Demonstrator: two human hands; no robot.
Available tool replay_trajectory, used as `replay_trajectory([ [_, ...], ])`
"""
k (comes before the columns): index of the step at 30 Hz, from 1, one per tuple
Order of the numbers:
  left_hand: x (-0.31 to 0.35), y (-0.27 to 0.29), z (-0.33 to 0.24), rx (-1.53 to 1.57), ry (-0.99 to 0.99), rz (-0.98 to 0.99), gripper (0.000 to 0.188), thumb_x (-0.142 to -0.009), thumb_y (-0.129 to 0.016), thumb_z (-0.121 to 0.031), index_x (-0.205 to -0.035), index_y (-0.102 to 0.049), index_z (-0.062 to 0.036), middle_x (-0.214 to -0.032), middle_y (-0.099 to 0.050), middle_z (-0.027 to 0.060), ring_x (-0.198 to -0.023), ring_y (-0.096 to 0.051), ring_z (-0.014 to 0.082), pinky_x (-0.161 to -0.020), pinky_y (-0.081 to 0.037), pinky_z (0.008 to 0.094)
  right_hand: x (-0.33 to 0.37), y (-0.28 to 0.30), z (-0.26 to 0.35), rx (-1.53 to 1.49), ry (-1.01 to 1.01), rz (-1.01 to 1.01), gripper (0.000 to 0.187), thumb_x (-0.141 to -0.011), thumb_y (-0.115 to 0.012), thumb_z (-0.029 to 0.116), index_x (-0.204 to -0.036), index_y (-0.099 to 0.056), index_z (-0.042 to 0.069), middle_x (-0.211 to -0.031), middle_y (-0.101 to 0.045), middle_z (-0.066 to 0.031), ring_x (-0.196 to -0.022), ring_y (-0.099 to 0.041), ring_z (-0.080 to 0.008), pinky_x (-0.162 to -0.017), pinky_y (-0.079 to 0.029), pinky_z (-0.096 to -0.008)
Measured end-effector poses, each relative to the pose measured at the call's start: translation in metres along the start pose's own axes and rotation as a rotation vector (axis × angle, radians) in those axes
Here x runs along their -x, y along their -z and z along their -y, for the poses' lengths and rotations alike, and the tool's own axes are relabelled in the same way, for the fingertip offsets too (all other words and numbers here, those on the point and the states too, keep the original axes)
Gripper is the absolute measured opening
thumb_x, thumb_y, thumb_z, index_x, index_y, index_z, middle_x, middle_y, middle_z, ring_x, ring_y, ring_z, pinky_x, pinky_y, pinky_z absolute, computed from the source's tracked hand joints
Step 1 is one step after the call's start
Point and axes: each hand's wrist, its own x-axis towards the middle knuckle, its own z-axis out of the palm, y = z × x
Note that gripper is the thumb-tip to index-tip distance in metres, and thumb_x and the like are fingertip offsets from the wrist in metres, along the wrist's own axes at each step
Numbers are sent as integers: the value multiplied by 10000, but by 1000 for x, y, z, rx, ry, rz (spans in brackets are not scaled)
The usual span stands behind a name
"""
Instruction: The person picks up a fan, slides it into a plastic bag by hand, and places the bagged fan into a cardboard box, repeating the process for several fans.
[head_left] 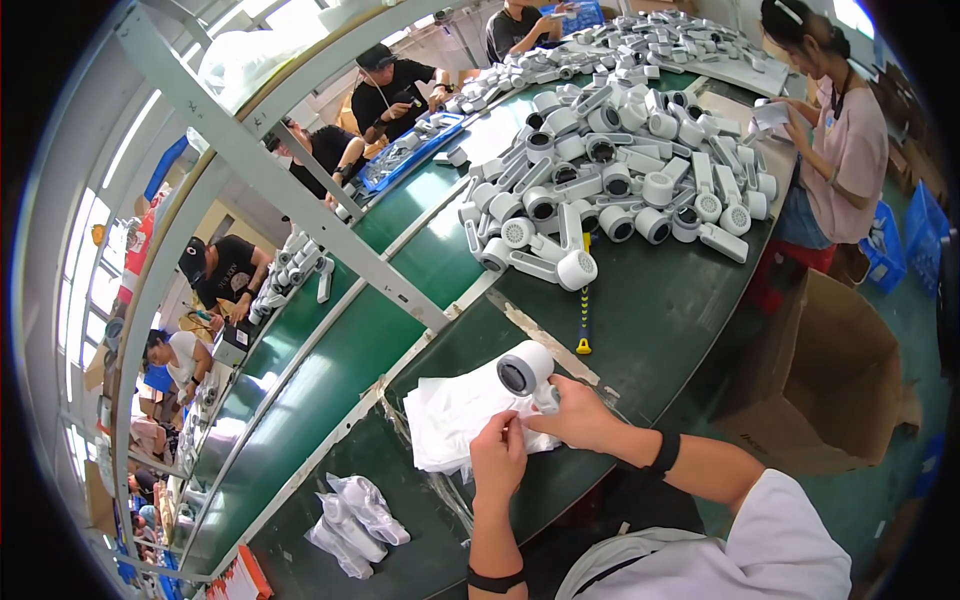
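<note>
A white handheld device (535, 366) with a drum-shaped head, dark at one end, is tilted in front of me. My right hand (582, 414) is closed round its handle, which is mostly hidden by the fingers. Close beside it, my left hand (499, 450) has its fingertips pinched together near the handle's lower end; what they grip, if anything, is too small to make out. Beneath the device and hands lies a stack of thin white plastic bags (435, 425). Several wrapped devices (352, 522) in clear bags rest on the dark green table to the left.
A large heap of similar devices (625, 165) covers the table's far part. A yellow-and-black tool handle (584, 325) lies before it. An open cardboard box (815, 380) stands at right. A metal frame post (330, 230) and conveyor (300, 385) run along the left. Several co-workers sit around.
</note>
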Motion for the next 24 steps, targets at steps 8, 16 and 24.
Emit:
replay_trajectory([
  [8,1,-2,24,306,113,-159,147,-915,-581,-43,-1026,-623,43,-770,-659,48,-635,-587,90,-584,-469,244,-4,-5,8,89,-103,-68,549,-716,-684,203,-1213,-571,1,-970,-685,-233,-946,-657,-394,-840,-516,-443],
  [16,1,-2,-4,210,168,-128,178,-880,-624,-69,-1028,-625,29,-755,-620,14,-626,-547,74,-588,-445,221,4,-2,17,251,-58,-50,472,-743,-643,231,-1156,-574,13,-917,-678,-252,-911,-654,-416,-813,-511,-476],
  [24,0,-5,10,221,176,-282,128,-902,-625,-111,-941,-612,10,-732,-606,13,-617,-530,68,-564,-429,237,6,5,6,273,62,-135,501,-746,-717,296,-1110,-571,-15,-916,-667,-231,-890,-651,-407,-778,-509,-453],
])
